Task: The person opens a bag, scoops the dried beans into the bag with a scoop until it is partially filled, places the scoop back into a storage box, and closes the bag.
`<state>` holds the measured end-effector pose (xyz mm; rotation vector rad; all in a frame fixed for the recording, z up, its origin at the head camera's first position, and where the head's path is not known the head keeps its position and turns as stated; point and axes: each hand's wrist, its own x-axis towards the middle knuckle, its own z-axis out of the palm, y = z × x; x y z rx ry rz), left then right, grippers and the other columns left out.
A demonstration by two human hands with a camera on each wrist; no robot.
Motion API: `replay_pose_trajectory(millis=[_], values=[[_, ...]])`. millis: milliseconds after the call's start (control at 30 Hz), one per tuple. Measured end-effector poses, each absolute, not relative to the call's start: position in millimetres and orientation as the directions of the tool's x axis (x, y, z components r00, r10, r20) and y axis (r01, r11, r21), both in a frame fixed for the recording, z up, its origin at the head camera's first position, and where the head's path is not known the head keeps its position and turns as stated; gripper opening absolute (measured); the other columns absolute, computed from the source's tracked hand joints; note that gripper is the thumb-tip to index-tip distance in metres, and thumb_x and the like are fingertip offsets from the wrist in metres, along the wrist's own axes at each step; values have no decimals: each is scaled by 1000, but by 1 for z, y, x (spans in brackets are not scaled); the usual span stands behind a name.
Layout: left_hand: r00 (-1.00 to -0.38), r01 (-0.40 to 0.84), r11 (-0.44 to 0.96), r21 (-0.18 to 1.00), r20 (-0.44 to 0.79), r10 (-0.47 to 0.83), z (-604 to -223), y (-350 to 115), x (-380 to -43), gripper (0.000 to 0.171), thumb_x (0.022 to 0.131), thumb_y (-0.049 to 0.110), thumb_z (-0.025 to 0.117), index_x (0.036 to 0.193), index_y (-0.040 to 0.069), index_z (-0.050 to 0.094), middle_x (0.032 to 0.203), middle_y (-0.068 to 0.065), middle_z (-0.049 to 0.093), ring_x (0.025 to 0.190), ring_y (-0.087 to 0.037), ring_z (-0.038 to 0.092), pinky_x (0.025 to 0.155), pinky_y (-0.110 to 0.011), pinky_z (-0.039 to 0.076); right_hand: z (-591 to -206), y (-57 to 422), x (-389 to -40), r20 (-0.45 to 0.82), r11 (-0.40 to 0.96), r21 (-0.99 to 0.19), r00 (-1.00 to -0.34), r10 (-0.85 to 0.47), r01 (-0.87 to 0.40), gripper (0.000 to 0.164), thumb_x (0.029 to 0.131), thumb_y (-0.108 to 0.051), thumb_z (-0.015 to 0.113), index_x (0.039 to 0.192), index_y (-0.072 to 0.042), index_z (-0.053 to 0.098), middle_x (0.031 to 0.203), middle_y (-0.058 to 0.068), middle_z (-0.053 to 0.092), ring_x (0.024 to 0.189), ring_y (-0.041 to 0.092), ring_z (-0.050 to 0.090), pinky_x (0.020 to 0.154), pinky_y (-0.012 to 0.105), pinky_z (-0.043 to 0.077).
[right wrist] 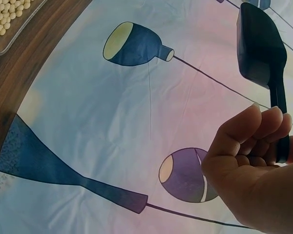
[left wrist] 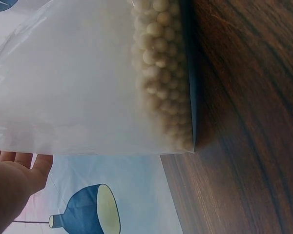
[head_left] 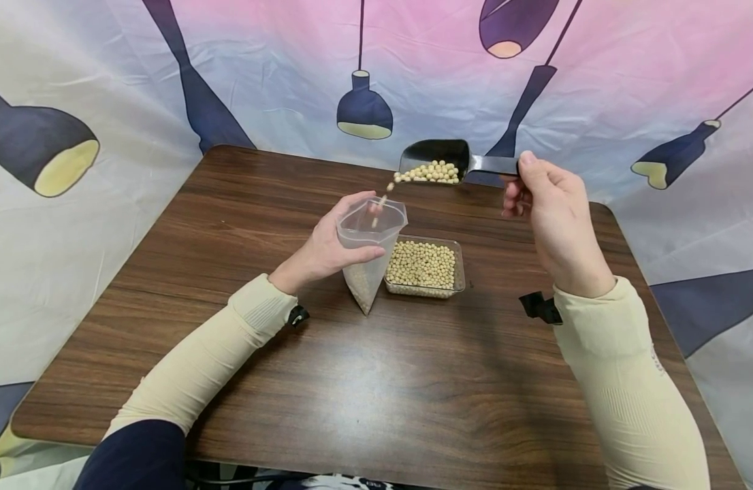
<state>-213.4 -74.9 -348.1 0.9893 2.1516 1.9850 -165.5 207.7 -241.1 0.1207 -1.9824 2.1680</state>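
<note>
In the head view my right hand point(head_left: 557, 218) grips the handle of a black scoop point(head_left: 436, 163), tilted to the left above the table. Pale round beans, probably soybeans, point(head_left: 434, 172) lie in the scoop, and some fall from its lip into a clear plastic bag point(head_left: 369, 235). My left hand point(head_left: 327, 241) holds that bag upright near its mouth, thumb in front and fingers behind. The left wrist view shows beans point(left wrist: 161, 73) gathered at the bottom of the bag. Seen from the right wrist, curled fingers point(right wrist: 244, 129) wrap the scoop handle point(right wrist: 278, 97).
Just right of the bag stands a clear rectangular container point(head_left: 459, 272) full of the same beans. All of this is on a dark wood-grain table point(head_left: 352, 381). Behind hangs a cloth backdrop point(head_left: 278, 68) printed with lamps.
</note>
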Motion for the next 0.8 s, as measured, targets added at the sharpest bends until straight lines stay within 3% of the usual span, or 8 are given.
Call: replay_pose_trajectory(millis=[467,800], values=[[-810,372,-6,928,328,485,-346,-76,-214,76,78,-7,74,143,-1,36,130,-24,50,119,-34,51,95,-37,46,-240,206,-163,332,-1,-942,-932,145,-336,33,99,-25,57,83,3,62,71,5,56,62,17,51,60,24,48],[-803,400,1,916,350,482,-348,-76,-214,74,78,-7,75,142,-1,38,129,-23,52,117,-31,52,95,-35,46,-236,201,-158,454,100,-891,-874,172,-443,30,99,-22,58,77,-1,61,68,7,55,61,19,48,60,25,42]])
